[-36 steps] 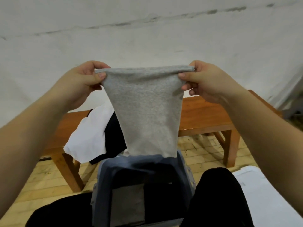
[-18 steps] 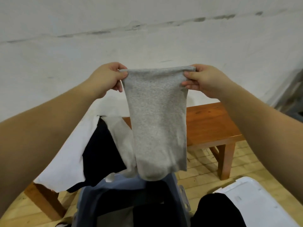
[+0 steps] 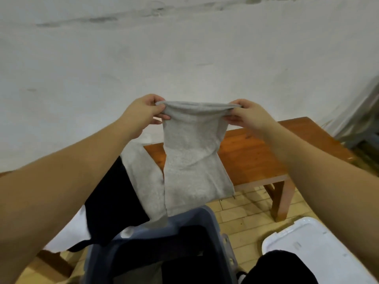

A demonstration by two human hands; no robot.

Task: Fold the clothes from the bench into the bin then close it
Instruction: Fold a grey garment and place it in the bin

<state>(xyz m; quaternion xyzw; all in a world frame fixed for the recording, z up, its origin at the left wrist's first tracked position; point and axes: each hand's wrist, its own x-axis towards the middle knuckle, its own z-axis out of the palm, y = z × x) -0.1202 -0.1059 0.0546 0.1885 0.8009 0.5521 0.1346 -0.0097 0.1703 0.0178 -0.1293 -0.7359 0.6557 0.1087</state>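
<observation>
Garment in hand: grey cloth (image 3: 194, 160), part-folded, suspended by its upper folded edge between both hands, that edge running level from side to side and the long axis hanging straight down from the grip. Left hand (image 3: 141, 111) pinches the left corner between thumb and curled fingers; right hand (image 3: 246, 117) pinches the right corner likewise; neither grip is wide, both are closed on the cloth. Cloth therefore lies wholly below the grip, its lower hem clear of the tabletop (image 3: 256, 156) and just above the far rim of the bin (image 3: 213, 226), which stands open directly beneath and nearer the person. Both hands appear about equally distant from the bin. Further clothes remain draped over the tabletop at left: dark garment (image 3: 114, 201), pale grey piece (image 3: 143, 177). Lid (image 3: 320, 251) lies on the floor at right, apart from the bin. Judgement: the next move turns on the drop straight down from the grip.
</observation>
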